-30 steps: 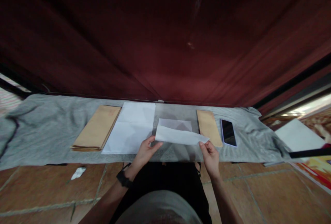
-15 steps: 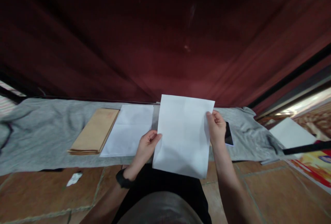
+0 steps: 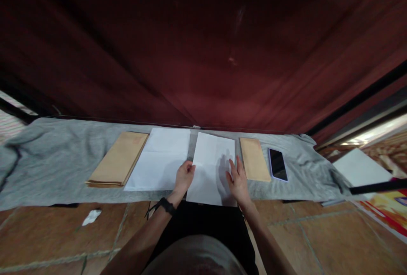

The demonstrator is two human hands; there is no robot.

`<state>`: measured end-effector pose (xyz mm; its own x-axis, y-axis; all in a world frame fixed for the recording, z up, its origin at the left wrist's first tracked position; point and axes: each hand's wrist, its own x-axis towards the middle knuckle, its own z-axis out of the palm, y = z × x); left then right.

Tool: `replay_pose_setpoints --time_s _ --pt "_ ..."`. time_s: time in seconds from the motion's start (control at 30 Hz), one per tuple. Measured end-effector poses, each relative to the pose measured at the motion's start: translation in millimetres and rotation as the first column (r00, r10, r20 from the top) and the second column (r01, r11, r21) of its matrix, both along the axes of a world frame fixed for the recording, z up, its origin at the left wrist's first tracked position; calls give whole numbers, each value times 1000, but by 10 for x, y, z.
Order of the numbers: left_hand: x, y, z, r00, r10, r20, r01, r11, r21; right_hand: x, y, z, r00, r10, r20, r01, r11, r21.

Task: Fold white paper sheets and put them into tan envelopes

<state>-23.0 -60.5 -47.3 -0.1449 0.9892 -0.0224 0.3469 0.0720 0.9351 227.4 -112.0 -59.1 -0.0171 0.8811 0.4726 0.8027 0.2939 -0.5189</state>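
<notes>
A white sheet of paper (image 3: 208, 181) lies before me on the grey cloth, its near edge reaching the bench's front edge. My left hand (image 3: 184, 178) is closed on the sheet's left edge, thumb and fingers together. Over the right side of the same sheet, my right hand (image 3: 238, 182) is open with its fingers spread, casting a shadow on the paper. Left of these is a stack of white paper (image 3: 159, 160) with a crease across it. Just right of my right hand lies a single brown envelope (image 3: 255, 159).
A stack of brown envelopes (image 3: 117, 160) sits at the left on the grey cloth (image 3: 60, 160). A phone (image 3: 278, 165) lies at the right. Behind the bench rises a dark red panel (image 3: 203, 76). A white scrap (image 3: 91, 217) is on the tiled floor (image 3: 47, 237).
The sheet has come down from my two hands onto the cloth. My right hand has let go of its edge and moved left, uncovering the single envelope and the phone.
</notes>
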Motion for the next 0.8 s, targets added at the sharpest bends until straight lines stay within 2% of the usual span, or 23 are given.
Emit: replay_pose_setpoints --time_s 0.13,0.3,0.43,0.53,0.7,0.8 --pt "11 27 -17 1000 19 -23 -19 1000 -13 -89 -150 -96 984 118 132 -106 990 -95" --pt "37 87 -44 997 56 -47 -58 998 -28 -84 -184 -107 960 144 240 -108 982 -154" --pt "62 122 -69 996 72 -57 -75 996 -46 -13 -138 -99 963 125 241 -95 987 -132" --pt "71 53 -67 997 53 -56 -56 997 -59 14 -126 -110 962 111 248 -81 988 -128" --pt "93 -147 -49 998 -60 -15 61 996 60 -2 -108 -110 964 115 240 -82 986 -142" --pt "111 -152 -69 999 -54 1 54 995 82 -24 -61 -88 970 125 210 -97 986 -136"
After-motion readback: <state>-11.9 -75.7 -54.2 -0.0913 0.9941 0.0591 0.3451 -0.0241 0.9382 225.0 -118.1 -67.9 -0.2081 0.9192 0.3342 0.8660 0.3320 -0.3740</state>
